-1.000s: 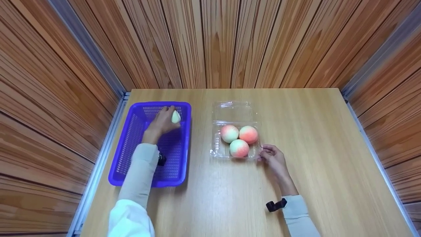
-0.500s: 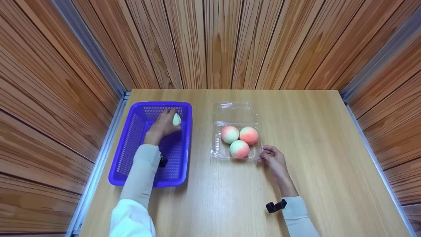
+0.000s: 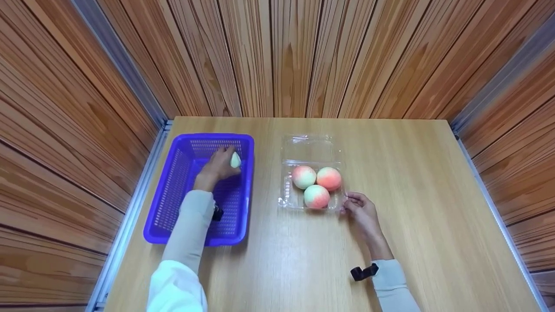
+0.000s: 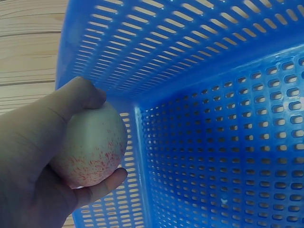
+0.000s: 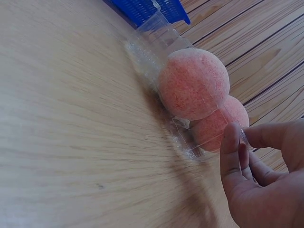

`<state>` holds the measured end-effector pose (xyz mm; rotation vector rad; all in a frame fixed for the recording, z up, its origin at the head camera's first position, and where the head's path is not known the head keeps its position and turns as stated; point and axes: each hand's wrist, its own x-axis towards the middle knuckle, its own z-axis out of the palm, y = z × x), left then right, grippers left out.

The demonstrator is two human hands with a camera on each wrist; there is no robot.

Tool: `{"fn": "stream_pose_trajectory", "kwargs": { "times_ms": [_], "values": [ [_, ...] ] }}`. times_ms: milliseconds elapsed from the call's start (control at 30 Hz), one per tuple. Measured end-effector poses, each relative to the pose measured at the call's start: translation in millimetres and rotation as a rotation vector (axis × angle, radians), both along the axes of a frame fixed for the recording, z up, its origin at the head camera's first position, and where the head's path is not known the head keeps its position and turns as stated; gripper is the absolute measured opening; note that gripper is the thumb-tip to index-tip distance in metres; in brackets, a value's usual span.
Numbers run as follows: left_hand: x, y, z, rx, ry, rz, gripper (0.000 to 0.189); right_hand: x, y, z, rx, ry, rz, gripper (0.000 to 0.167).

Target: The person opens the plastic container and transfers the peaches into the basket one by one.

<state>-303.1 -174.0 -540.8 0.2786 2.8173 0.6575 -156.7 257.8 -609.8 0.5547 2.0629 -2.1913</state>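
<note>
while the left hand (image 3: 219,164), curled round a peach (image 4: 92,145), hangs over the basket (image 3: 167,197), the right hand (image 3: 363,212) pinches a corner of the box (image 3: 287,190), right of the basket.

Lt wood tbl (image 3: 416,182): purple bskt (image 3: 170,190) on L, open clear box (image 3: 311,150) nr ctr.

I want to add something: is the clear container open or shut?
Open: the clear container has its lid folded back, leaving the three pink-and-pale balls uncovered.

pale peach (image 4: 90,142): held over basket (image 3: 149,236) | three peaches (image 3: 316,196): in open clear box (image 3: 311,149)
</note>
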Motion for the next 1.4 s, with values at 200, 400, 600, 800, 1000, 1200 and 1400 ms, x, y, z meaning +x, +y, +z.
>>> {"fn": "stream_pose_trajectory", "kwargs": {
  "times_ms": [200,400,600,800,1000,1200,1400],
  "values": [
    [1.4,0.7,-5.5,-0.017,0.021,-0.02,0.073,0.4,-1,-0.1,-0.021,0.004,-0.001,0.036],
    [2.4,2.0,-9.3,-0.02,0.004,-0.014,0.07,0.1,-1,0.0,-0.027,0.002,-0.006,0.036],
    [2.5,2.7,-14.0,-0.032,0.002,-0.017,0.071,-0.3,0,0.9,-0.021,-0.008,-0.005,0.035],
    [3.5,2.4,-17.3,-0.027,0.001,-0.02,0.07,-0.7,0,1.3,-0.005,-0.012,-0.002,0.035],
    [3.8,2.7,-19.9,-0.037,-0.045,-0.016,0.075,-1.3,0,0.5,-0.005,-0.006,-0.001,0.036],
    [3.5,2.9,-21.3,-0.038,-0.058,-0.008,0.078,-2.3,-1,-0.7,0.003,-0.006,-0.008,0.034],
    [4.2,3.0,-23.6,-0.024,-0.038,-0.007,0.076,-2.5,0,-0.6,0.016,-0.017,-0.006,0.035]
  ]
}}
